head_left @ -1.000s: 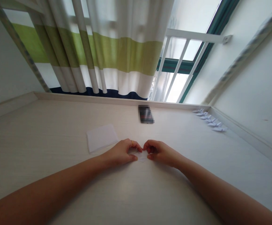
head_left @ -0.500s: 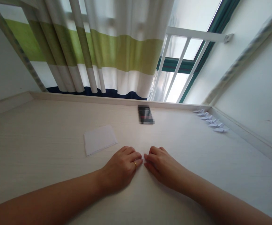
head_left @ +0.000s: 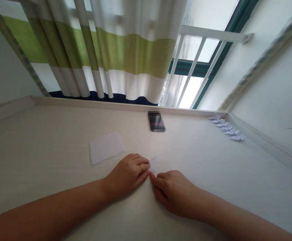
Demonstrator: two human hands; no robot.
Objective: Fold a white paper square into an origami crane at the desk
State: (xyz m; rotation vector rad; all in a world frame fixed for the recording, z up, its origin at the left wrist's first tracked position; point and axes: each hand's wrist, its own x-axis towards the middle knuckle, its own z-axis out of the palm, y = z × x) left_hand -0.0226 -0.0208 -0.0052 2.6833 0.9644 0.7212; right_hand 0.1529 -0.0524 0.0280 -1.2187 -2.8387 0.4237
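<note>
A small piece of folded white paper [head_left: 153, 164] lies on the pale tabletop between my hands, with its pointed parts showing past my fingers. My left hand [head_left: 128, 171] is closed, its fingertips pressed on the left side of the paper, and a gold ring circles one finger. Curled lower down, my right hand [head_left: 174, 190] has its index fingertip at the paper's bottom edge, against the left thumb. The fingertips hide part of the paper, so its full shape cannot be made out.
Flat white paper sheets [head_left: 107, 148] lie to the left. A dark, pixelated box-like object [head_left: 156, 121] sits near the back edge. Several small folded paper figures [head_left: 228, 128] line the right back corner. A raised rim [head_left: 98, 104] borders the table before a curtain [head_left: 135, 53] and white railing [head_left: 211, 32].
My right hand has moved down and slightly left, and its fingers have shifted to the paper's lower edge. The paper between my hands now shows more. My left hand has moved slightly left and up.
</note>
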